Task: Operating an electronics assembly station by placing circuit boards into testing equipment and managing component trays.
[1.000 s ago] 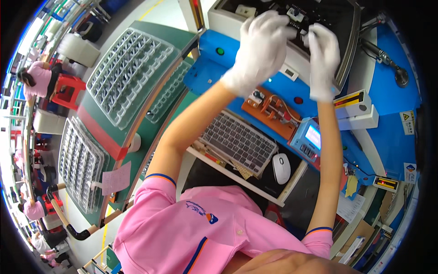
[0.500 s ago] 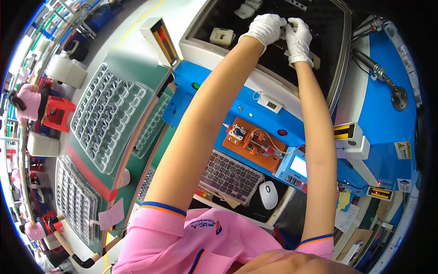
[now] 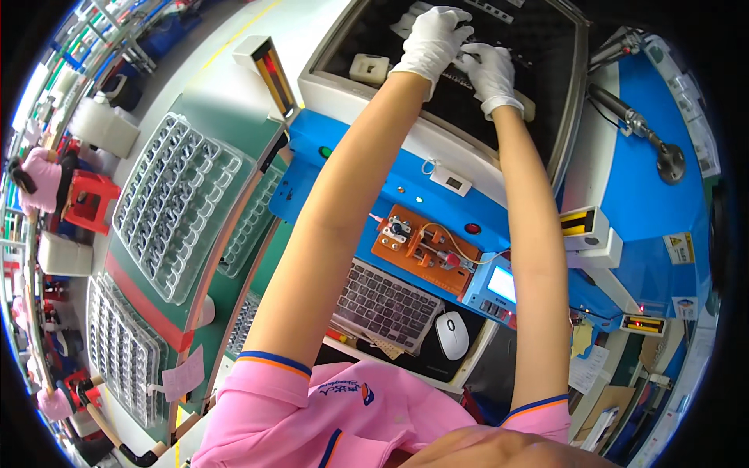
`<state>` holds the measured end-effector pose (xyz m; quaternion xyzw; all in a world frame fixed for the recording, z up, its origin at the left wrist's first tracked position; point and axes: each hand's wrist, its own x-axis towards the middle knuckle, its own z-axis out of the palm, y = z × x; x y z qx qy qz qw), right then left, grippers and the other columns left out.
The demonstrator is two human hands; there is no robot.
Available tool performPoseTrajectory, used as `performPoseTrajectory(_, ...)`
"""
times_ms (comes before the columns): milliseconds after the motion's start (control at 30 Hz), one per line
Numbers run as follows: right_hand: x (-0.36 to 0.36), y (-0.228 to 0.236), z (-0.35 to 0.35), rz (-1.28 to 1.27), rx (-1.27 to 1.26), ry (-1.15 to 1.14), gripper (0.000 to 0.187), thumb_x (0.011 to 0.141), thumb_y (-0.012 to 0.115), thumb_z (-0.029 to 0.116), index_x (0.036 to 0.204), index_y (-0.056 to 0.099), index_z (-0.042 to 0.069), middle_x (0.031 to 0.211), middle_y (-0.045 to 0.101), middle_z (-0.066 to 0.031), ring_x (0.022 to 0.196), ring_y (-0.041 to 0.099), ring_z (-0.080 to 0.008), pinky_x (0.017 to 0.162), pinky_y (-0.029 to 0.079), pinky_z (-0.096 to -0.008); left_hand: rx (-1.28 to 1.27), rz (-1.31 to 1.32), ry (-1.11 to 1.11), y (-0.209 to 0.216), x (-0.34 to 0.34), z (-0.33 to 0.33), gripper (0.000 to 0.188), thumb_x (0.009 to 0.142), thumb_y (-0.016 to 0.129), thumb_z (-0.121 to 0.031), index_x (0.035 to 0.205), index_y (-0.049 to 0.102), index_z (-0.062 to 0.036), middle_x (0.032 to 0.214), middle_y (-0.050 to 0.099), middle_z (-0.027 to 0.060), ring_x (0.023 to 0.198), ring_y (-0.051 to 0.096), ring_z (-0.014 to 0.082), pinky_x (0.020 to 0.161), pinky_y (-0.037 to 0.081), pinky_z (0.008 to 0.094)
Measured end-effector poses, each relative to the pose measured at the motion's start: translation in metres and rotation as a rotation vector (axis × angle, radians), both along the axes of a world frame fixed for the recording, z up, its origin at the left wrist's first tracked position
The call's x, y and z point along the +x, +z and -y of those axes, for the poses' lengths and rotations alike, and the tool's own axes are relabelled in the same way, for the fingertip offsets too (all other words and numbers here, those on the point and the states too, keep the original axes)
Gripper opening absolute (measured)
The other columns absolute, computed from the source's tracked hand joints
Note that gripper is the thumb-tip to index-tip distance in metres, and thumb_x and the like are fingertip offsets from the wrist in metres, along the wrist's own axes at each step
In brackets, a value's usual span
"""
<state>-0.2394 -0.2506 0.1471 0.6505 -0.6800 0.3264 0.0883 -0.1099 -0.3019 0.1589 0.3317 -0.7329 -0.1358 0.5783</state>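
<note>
Both my hands wear white gloves and are over the dark bed of a machine [image 3: 538,43]. My left hand [image 3: 431,45] is raised at the far side, its fingers curled toward the thumb. Any small thing in that grip is too dark to make out. Close to its right, my right hand [image 3: 493,76] bends its fingers down beside a row of small metallic parts [image 3: 454,76]. Its fingertips are pinched together, and what they hold is too small to name. A white block with a recess [image 3: 370,69] lies left of my left wrist.
Clear trays of small dark parts [image 3: 178,199] rest on the green bench at left. Before me are a keyboard [image 3: 388,304], a white mouse [image 3: 452,335], an orange fixture [image 3: 421,248] and a small lit screen [image 3: 502,282]. Yellow-and-black sensor posts [image 3: 269,74] flank the machine.
My hands have drawn apart. The left has moved away and to the left, its fingers leaving the right hand; the right has shifted left and slightly nearer. The whole view has also shifted slightly.
</note>
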Motion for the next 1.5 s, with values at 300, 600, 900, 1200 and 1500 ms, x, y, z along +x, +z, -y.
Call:
performPoseTrajectory(300, 0.054, 0.023, -0.18, 0.053, -0.375, 0.413, 0.053, 0.089, 0.051, -0.006, 0.14, 0.045, 0.006, 0.124, 0.058, -0.0198, 0.114, 0.055, -0.0378, 0.101, 0.042, -0.0464, 0.004, -0.175, -0.16, 0.009, 0.089, -0.183, 0.021, 0.093, 0.064, -0.019, 0.111, 0.07, -0.01, 0.102, 0.072, 0.007, 0.094, 0.066, 0.022, 0.106, 0.038, 0.0429)
performPoseTrajectory(600, 0.015, -0.048, -0.292, -0.308, 0.135, 0.21, 0.02, 0.087, 0.067, 0.017, 0.09, 0.049, 0.008, 0.081, 0.056, -0.0103, 0.081, 0.057, -0.03, 0.071, 0.046, -0.0425, 0.312, 0.093, -0.1, -0.077, 0.143, -0.229, 0.017, 0.093, 0.064, -0.01, 0.106, 0.072, -0.0033, 0.096, 0.071, 0.0106, 0.086, 0.067, 0.0172, 0.079, 0.053, 0.0287)
performPoseTrajectory(900, 0.023, -0.054, -0.282, -0.151, 0.133, 0.13, 0.023, 0.081, 0.071, 0.012, 0.089, 0.049, 0.009, 0.072, 0.059, -0.0102, 0.074, 0.063, -0.032, 0.064, 0.049, -0.0466, 0.364, 0.21, -0.097, -0.076, 0.154, -0.224, 0.019, 0.096, 0.061, -0.019, 0.111, 0.071, -0.0126, 0.103, 0.07, 0.0065, 0.1, 0.066, 0.0222, 0.107, 0.033, 0.0462)
performPoseTrajectory(1200, 0.025, -0.042, -0.327, -0.169, 0.061, 0.571, 0.045, 0.084, 0.072, 0.022, 0.124, 0.058, 0.008, 0.122, 0.059, -0.0158, 0.12, 0.052, -0.0367, 0.103, 0.041, -0.0442, 0.508, 0.091, -0.129, -0.023, 0.207, -0.282, 0.024, 0.094, 0.068, -0.016, 0.115, 0.073, -0.0092, 0.093, 0.063, 0.0026, 0.09, 0.059, 0.0154, 0.084, 0.049, 0.0297)
performPoseTrajectory(1500, 0.029, -0.053, -0.308, -0.128, 0.226, 0.695, 0.039, 0.096, 0.062, 0.027, 0.133, 0.062, 0.013, 0.154, 0.039, -0.01, 0.142, 0.035, -0.0304, 0.117, 0.028, -0.0431, 0.372, 0.148, 0.419, 0.048, 0.364, -0.281, 0.027, 0.089, 0.068, -0.01, 0.115, 0.073, -0.0062, 0.095, 0.073, 0.0063, 0.084, 0.064, 0.0108, 0.079, 0.051, 0.0263)
